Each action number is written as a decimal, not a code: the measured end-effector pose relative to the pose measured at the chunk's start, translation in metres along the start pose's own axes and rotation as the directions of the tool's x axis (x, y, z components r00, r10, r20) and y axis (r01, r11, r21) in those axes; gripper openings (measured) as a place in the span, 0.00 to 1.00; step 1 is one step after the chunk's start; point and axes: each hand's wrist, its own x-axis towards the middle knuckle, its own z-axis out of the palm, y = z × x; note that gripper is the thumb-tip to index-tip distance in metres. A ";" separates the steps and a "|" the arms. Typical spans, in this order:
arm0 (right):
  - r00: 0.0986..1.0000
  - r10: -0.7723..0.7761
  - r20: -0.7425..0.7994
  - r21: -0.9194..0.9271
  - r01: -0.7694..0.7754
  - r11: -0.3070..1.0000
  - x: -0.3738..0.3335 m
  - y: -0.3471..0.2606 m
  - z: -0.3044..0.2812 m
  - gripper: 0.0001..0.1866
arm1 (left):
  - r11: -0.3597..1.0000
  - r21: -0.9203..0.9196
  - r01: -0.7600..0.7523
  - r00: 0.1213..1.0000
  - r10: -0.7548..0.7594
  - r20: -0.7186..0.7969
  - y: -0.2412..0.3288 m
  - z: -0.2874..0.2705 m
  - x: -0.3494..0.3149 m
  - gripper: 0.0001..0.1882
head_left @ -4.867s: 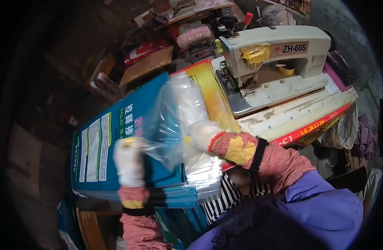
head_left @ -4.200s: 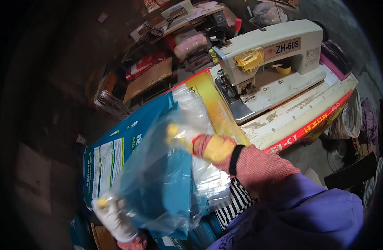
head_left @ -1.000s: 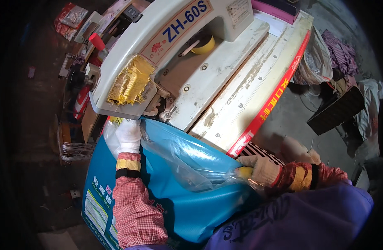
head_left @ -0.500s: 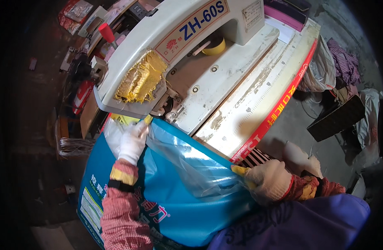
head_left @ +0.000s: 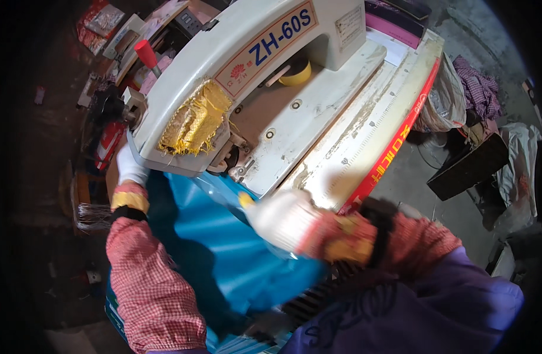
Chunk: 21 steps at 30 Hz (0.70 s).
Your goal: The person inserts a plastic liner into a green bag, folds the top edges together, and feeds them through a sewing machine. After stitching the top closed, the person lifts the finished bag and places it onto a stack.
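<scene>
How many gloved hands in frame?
2. Left hand: beside the head of the large sewing machine, partly hidden by it. Right hand: over the blue bag, blurred. No others visible.

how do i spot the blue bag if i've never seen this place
Find the big white machine. Just below its left end, the blue bag spreads between and below the gloved left hand and right hand. It is broad, glossy and bright blue, unlike the pale plastic bag at the picture's right.
</scene>
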 end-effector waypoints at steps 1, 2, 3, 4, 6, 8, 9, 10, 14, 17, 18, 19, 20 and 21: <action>0.995 -0.041 -0.088 -0.063 0.036 0.997 0.022 -0.001 -0.001 0.13 | 0.989 0.061 0.132 0.990 -0.134 0.032 0.001 -0.015 0.014 0.14; 0.997 -0.042 -0.062 -0.110 0.035 0.993 0.043 0.006 -0.002 0.10 | 0.987 0.122 0.101 0.995 -0.101 0.001 0.039 -0.025 0.034 0.15; 0.991 -0.135 -0.014 -0.213 0.129 0.969 0.051 0.013 0.002 0.12 | 0.976 0.201 0.085 0.996 -0.079 -0.038 0.075 -0.040 0.046 0.17; 0.989 -0.128 0.068 -0.227 0.141 0.964 0.047 0.001 -0.011 0.13 | 0.816 0.558 -0.152 0.982 0.188 -0.007 0.069 -0.056 0.038 0.17; 0.983 -0.082 0.162 -0.161 0.109 0.981 0.045 0.006 -0.026 0.16 | 0.857 0.513 -0.057 0.995 0.005 0.102 0.121 -0.070 0.029 0.15; 0.973 -0.113 0.203 -0.028 0.121 0.992 0.059 0.034 -0.029 0.18 | 0.889 0.453 0.069 0.931 -0.221 0.290 0.184 -0.076 0.014 0.09; 0.931 -0.205 0.302 0.024 0.207 0.978 0.067 0.040 -0.038 0.17 | 0.889 0.447 0.101 0.883 -0.288 0.371 0.208 -0.085 -0.004 0.06; 0.890 -0.322 0.323 -0.014 0.345 0.938 0.075 0.050 -0.039 0.16 | 0.900 0.417 -0.129 0.860 -0.108 0.499 0.238 -0.098 -0.014 0.09; 0.475 -0.879 0.046 0.113 0.872 0.477 0.115 0.088 -0.004 0.14 | 0.850 -0.015 -0.526 0.734 0.463 0.498 0.337 -0.116 -0.019 0.15; 0.814 -0.559 0.158 0.352 0.483 0.802 0.140 0.107 0.041 0.14 | 0.676 -0.211 -0.706 0.455 0.661 0.597 0.394 -0.097 -0.023 0.21; 0.745 -0.636 0.200 0.220 0.599 0.770 0.128 0.078 0.020 0.13 | 0.704 -0.175 -0.689 0.233 0.443 0.865 0.397 -0.098 -0.036 0.25; 0.687 -0.687 0.239 0.067 0.694 0.717 0.111 0.061 -0.008 0.12 | 0.786 -0.214 -0.579 -0.041 0.234 0.971 0.407 -0.093 -0.039 0.20; 0.717 -0.655 0.238 0.167 0.634 0.755 0.108 0.054 -0.011 0.12 | 0.872 -0.268 -0.410 -0.118 0.241 0.963 0.408 -0.103 -0.040 0.16; 0.759 -0.615 0.212 0.133 0.601 0.788 0.101 0.064 -0.018 0.12 | 0.908 -0.332 -0.254 -0.206 0.284 0.936 0.413 -0.109 -0.033 0.13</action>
